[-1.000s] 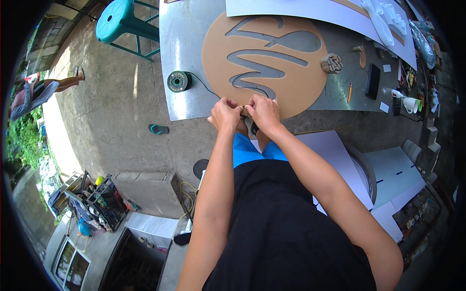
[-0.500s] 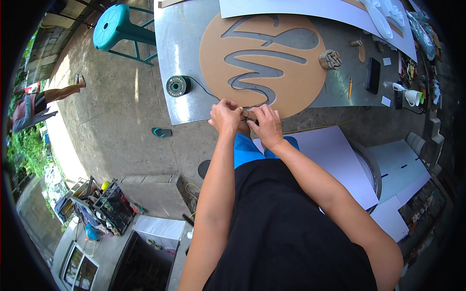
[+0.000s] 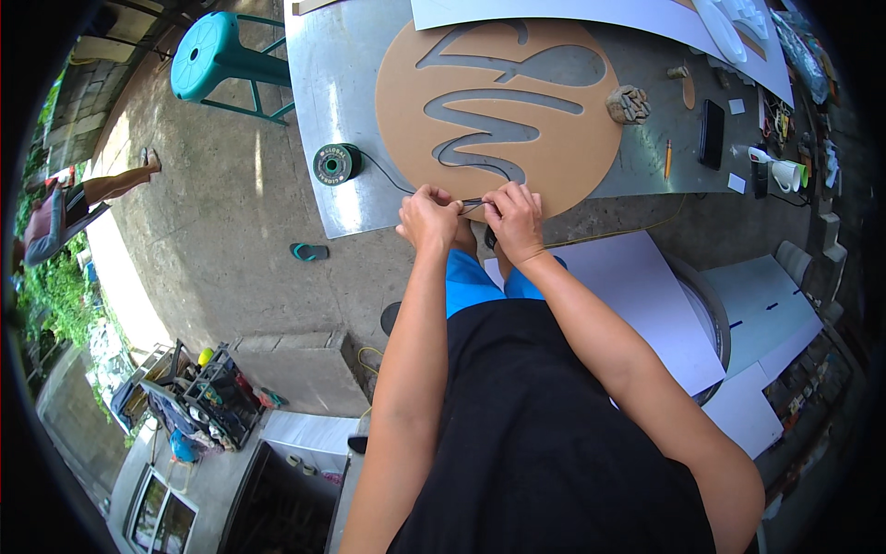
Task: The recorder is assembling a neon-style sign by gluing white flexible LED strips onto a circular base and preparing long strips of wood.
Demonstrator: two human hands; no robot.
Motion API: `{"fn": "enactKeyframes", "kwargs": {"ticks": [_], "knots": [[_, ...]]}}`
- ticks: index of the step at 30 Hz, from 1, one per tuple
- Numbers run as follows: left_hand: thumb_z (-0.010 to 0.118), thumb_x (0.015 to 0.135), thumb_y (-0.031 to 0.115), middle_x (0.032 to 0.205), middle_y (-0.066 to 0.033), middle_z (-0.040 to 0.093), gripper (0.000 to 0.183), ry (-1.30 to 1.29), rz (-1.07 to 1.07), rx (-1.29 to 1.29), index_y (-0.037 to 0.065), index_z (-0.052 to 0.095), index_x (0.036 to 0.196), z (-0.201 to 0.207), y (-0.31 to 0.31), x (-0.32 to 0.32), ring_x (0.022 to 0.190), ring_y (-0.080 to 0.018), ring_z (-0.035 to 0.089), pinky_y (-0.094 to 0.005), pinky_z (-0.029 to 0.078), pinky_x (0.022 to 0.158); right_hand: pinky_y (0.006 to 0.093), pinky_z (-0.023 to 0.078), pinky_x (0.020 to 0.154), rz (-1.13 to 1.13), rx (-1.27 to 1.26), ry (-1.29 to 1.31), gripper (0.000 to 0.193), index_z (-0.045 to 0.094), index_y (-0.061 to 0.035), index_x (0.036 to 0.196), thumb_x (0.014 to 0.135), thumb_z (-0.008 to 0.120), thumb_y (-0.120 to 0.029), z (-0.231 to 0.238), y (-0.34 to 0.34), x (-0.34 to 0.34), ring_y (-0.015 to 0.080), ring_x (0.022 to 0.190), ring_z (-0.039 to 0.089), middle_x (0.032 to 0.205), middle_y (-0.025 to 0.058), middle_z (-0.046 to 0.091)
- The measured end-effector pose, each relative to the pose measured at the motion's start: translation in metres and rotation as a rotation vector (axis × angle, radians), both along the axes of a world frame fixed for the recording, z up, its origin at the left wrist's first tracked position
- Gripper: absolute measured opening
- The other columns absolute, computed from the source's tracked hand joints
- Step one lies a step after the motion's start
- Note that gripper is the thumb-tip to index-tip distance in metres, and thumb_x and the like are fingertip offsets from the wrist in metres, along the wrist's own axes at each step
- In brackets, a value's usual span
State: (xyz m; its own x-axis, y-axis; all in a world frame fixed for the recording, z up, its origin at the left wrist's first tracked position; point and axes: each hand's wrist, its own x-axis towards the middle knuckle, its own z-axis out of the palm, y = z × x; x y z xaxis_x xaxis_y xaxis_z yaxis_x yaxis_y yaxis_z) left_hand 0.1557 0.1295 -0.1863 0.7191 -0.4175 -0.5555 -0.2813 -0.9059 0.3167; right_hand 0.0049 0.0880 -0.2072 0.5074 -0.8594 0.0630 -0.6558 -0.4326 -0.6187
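Right hand (image 3: 515,220) farther from left hand (image 3: 429,218); both hands' fingers (image 3: 505,197) pinch cord (image 3: 472,201); one spool (image 3: 344,163).

Room above tan disc (image 3: 565,152) between 2 obstacles: spool (image 3: 339,163) left, pebbly holder (image 3: 628,104) right; white sheet (image 3: 591,13) overlaps far edge.

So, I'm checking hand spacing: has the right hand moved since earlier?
Yes: judged against the round cut-out board, the right hand has moved rightward, away from the left hand.

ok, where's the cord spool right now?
Head view, left of centre in the upper half: the cord spool sits on the metal table near its left edge, left of the round tan board.
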Motion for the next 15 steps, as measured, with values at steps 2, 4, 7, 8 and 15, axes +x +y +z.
{"fn": "enactKeyframes", "kwargs": {"ticks": [2,4,7,8,15], "knots": [[0.088,0.071,0.021,0.096,-0.0051,0.072,0.024,0.066,0.013,0.030,0.014,0.073,0.088,0.001,-0.001,0.003,0.098,-0.0258,0.066,-0.0463,0.043,0.089,0.0398,0.041,0.079,0.080,0.042,0.016,0.011,0.070,-0.0150,0.091,0.081,0.074,-0.014,0.002,-0.005,-0.003,0.0222,0.095,0.059,0.092,0.0004,0.060],[0.088,0.072,0.024,0.109,-0.0095,0.066,0.025,0.132,0.029,0.061,0.016,0.073,0.091,0.000,-0.001,0.004,0.111,-0.0308,0.060,-0.0484,0.042,0.093,0.0403,0.041,0.079,0.124,0.049,0.034,0.010,0.070,-0.0154,0.090,0.081,0.073,-0.013,0.004,-0.008,-0.003,0.0227,0.096,0.058,0.093,0.0008,0.059],[0.089,0.069,0.019,0.085,-0.0016,0.077,0.024,0.014,0.014,-0.008,0.012,0.073,0.085,0.000,0.001,0.001,0.087,-0.0218,0.072,-0.0445,0.044,0.085,0.0409,0.041,0.080,0.197,0.056,0.054,0.011,0.072,-0.0165,0.091,0.081,0.072,-0.010,0.009,-0.010,0.000,0.0234,0.096,0.057,0.094,0.0014,0.057],[0.089,0.069,0.019,0.085,-0.0022,0.077,0.023,0.008,0.007,-0.006,0.012,0.073,0.085,0.000,0.000,0.001,0.088,-0.0223,0.072,-0.0448,0.044,0.085,0.0411,0.041,0.080,0.225,0.058,0.053,0.013,0.072,-0.0172,0.091,0.081,0.072,-0.009,0.008,-0.011,0.001,0.0237,0.096,0.057,0.094,0.0016,0.057],[0.086,0.073,0.022,0.106,-0.0083,0.067,0.023,0.120,0.023,0.054,0.016,0.073,0.090,0.004,-0.003,0.003,0.109,-0.0303,0.061,-0.0480,0.042,0.092,0.0405,0.041,0.079,0.290,0.083,0.042,0.014,0.074,-0.0179,0.094,0.081,0.074,-0.012,0.010,-0.019,-0.005,0.0228,0.096,0.056,0.095,0.0015,0.056]]}}
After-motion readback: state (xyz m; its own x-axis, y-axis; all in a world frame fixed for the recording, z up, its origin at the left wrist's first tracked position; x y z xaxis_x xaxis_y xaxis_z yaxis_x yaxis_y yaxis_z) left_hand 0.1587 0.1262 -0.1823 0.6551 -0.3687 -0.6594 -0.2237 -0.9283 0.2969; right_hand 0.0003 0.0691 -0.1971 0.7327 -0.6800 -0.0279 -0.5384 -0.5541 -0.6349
